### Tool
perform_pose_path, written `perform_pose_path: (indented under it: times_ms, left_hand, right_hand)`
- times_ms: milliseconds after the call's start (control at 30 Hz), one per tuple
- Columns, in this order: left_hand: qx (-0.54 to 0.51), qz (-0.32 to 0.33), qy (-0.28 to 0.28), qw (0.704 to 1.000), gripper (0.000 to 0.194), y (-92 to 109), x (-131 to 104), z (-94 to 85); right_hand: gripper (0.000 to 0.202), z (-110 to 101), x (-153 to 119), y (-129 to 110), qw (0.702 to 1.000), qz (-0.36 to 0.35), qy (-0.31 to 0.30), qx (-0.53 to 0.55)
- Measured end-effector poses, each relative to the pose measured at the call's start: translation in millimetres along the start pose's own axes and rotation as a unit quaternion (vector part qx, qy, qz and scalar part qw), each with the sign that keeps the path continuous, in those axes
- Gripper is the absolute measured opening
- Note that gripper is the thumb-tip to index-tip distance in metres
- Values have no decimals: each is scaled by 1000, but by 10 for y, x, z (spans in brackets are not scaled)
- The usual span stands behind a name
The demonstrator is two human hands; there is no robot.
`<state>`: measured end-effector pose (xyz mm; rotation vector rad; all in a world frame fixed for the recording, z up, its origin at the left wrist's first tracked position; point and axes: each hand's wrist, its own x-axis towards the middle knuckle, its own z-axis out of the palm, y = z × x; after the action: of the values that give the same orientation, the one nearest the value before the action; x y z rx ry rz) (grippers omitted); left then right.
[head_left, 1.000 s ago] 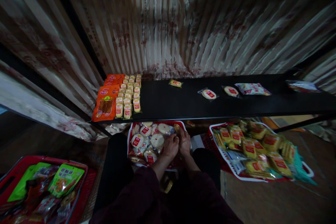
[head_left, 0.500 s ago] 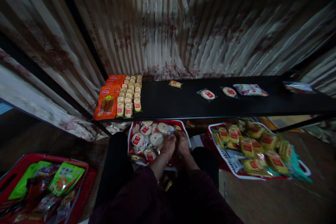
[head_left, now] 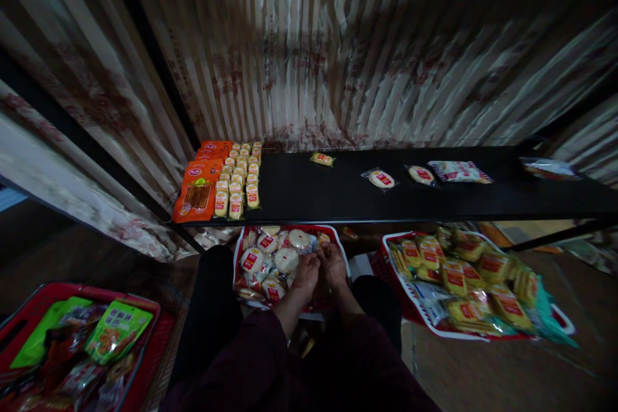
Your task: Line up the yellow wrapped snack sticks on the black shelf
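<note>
My left hand [head_left: 307, 273] and my right hand [head_left: 333, 265] are close together over the right part of a red basket with a white rim [head_left: 235, 265]. Both have their fingers curled; whatever they hold is too small and dark to make out. Round wrapped crackers [head_left: 286, 260] with red labels fill the basket to the left of my hands. A small yellow packet [head_left: 323, 239] shows just above my fingertips.
A black shelf [head_left: 299, 196] spans the view, bearing orange bags [head_left: 196, 196], rows of small yellow packets [head_left: 235, 196], two round crackers and a striped bag [head_left: 459, 172]. Another basket [head_left: 420, 309] stands right, one with green bags [head_left: 118, 331] left.
My hands have shifted slightly within the basket and remain close together. The view has tilted a little, so the shelf and baskets sit slightly lower.
</note>
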<state>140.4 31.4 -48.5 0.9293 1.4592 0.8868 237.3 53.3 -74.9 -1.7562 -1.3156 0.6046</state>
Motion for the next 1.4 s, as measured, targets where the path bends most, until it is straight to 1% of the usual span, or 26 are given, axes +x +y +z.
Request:
perform_pose_path:
  times_ms: [200, 333, 500, 600, 733, 833, 900, 1067, 1233, 1400]
  left_hand:
    - [-6, 0, -8, 1000, 26, 49, -29, -17]
    - [-12, -13, -8, 1000, 24, 125, -73, -35]
    - [-28, -16, -8, 999, 25, 197, -127, -49]
    - [-79, -31, -10, 996, 29, 207, -149, -57]
    - [-150, -53, -4, 987, 37, 196, -175, -69]
    - [-188, -42, -6, 981, 37, 198, -214, -87]
    - [-207, -37, 5, 978, 36, 212, -250, -114]
    - [-221, -31, 27, 974, 32, 262, -339, -260]
    - [-223, 3, 54, 973, 31, 287, -387, -472]
    - [-218, 40, 97, 970, 33, 343, -393, -662]
  right_hand:
    - [36, 14, 29, -22, 999, 33, 4, 15]
    - [37, 24, 28, -16, 999, 35, 16, 37]
    - [40, 3, -11, -34, 999, -1, 37, 37]
    - [39, -30, -73, -81, 998, -28, 37, 35]
    - [35, -58, -210, -162, 998, -51, 31, 37]
    - [32, -44, -344, -233, 996, -67, 34, 39]
    - [30, -21, -433, -285, 995, -79, 33, 42]
    - [26, 45, -607, -441, 995, -85, 27, 40]
    - [24, 115, -724, -662, 991, -112, 21, 64]
    - [24, 191, -768, -891, 986, -136, 2, 98]
